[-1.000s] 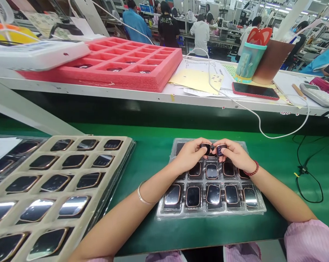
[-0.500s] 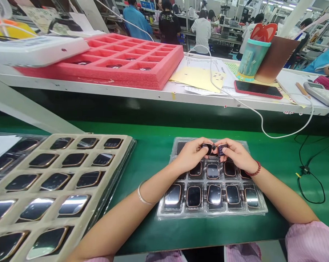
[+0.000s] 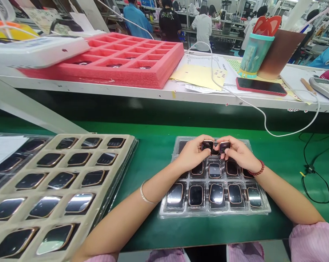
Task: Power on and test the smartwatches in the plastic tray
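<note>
My left hand (image 3: pixel 195 153) grips a smartwatch case (image 3: pixel 207 145) with a dark screen and a gold-coloured rim, thumb on its face. A similar smartwatch case (image 3: pixel 224 146) is pinched in my right hand (image 3: pixel 238 151). Both cases are held side by side, a small gap apart, over the back row of a clear plastic tray (image 3: pixel 208 215). Several more watch cases lie face up in the tray's pockets, such as a dark watch case (image 3: pixel 196 195) in the front row. My hands and forearms hide part of the back rows.
At left lies a beige tray (image 3: pixel 131 142) full of watch cases, stacked on clear trays. A shelf (image 3: pixel 142 95) above carries red foam (image 3: pixel 164 76), papers, a phone (image 3: pixel 261 86) and a cup (image 3: pixel 255 54). A white cable hangs from it. Black cables (image 3: pixel 311 169) lie at right.
The whole view has shifted slightly. Both hands still hold the watch cases over the tray's back row, and the cases are tilted a little differently.
</note>
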### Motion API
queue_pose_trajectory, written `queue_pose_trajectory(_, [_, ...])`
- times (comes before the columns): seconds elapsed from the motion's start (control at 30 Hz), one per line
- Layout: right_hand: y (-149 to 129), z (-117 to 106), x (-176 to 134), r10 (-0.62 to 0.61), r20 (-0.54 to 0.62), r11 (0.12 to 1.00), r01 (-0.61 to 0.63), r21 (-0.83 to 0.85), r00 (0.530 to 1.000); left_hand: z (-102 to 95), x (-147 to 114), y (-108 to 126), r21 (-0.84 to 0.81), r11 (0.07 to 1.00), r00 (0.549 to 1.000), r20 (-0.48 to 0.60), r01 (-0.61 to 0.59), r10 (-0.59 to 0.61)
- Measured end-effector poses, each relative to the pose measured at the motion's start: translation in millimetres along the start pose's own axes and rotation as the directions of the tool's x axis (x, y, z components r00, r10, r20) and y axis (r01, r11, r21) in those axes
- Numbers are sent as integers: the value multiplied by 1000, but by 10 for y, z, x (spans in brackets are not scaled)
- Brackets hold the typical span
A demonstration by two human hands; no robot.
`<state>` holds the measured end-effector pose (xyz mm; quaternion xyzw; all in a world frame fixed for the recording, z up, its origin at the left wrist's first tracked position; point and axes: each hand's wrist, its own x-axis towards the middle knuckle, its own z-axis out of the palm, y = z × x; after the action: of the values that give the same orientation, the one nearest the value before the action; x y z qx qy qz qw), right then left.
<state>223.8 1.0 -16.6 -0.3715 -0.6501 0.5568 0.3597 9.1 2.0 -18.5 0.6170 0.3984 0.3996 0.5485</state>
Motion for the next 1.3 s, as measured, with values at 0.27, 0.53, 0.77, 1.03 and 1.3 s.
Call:
queue_pose_trajectory(0.27, [33, -5, 5, -44, 45, 999, 45, -16, 998, -32, 21, -2, -23, 1000, 998, -70, 0, -1])
queue_pose_trajectory(0.53, [44, -7, -4, -71, 55, 997, 71, -9, 996, -22, 14, -13, -63, 998, 1000, -18, 13, -15])
queue_pose_trajectory(0.77, [31, 0, -6, -53, 46, 998, 54, -27, 998, -32, 28, -37, -51, 999, 1000, -8, 15, -16])
queue_pose_trajectory(1.03, [11, 17, -15, -69, 58, 997, 70, -13, 996, -14, 26, -36, -85, 996, 999, -25, 18, -20])
queue_pose_trajectory(1.3, [14, 2, -15, -69, 55, 997, 71, -36, 996, -27, 22, -25, -33, 999, 1000, -29, -9, 8])
